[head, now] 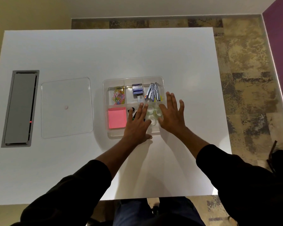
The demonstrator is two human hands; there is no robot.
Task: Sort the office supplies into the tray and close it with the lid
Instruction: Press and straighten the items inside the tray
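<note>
A clear divided tray [104,101] sits mid-table. Its far row holds coloured paper clips [118,95], staple boxes [137,90] and staplers [153,92]. Its near row holds pink sticky notes [117,117], black markers [132,110] and clear tape rolls [153,115]. My left hand [137,124] lies flat over the marker compartment, fingers spread, holding nothing. Over the tray's near right corner my right hand [172,115] is spread flat, also empty. The clear lid [66,107] lies flat on the table, left of the tray and apart from it.
A grey cable hatch [20,108] is set into the white table [104,54] at the far left. The table's right edge drops to patterned floor [245,79]. A dark object [279,159] sits low at the right.
</note>
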